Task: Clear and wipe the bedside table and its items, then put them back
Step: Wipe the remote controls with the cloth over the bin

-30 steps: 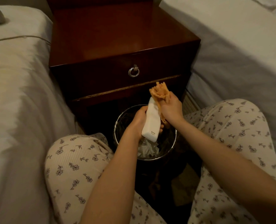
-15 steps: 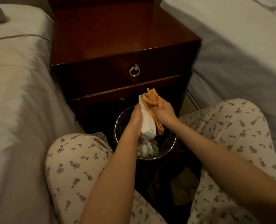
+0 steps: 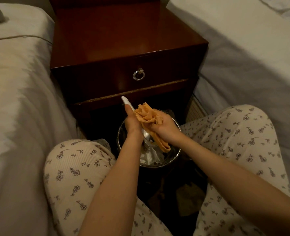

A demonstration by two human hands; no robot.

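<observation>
1. Head view: white handset (image 3: 126,101), smooth hard plastic, slim and curved, is clasped upright in left hand (image 3: 132,122), over the bin.
2. Right hand (image 3: 164,127) pinches bunched orange cloth (image 3: 148,116) against it; soft, crumpled weave. Judged: wiping.
3. Metal bin (image 3: 175,155) below holds crumpled tissue, likely catching dust.
4. Desk (image 3: 124,38), glossy dark wood, top bare.

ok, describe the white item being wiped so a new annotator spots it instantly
Start at the dark wooden bedside table between the two beds; in front of it, on the floor, sits a shiny metal bin. Above the bin, the left hand grips a slim white handset-like device, its tip pointing up toward the drawer. It is the only hard white thing there, beside the orange cloth in the right hand.
</observation>
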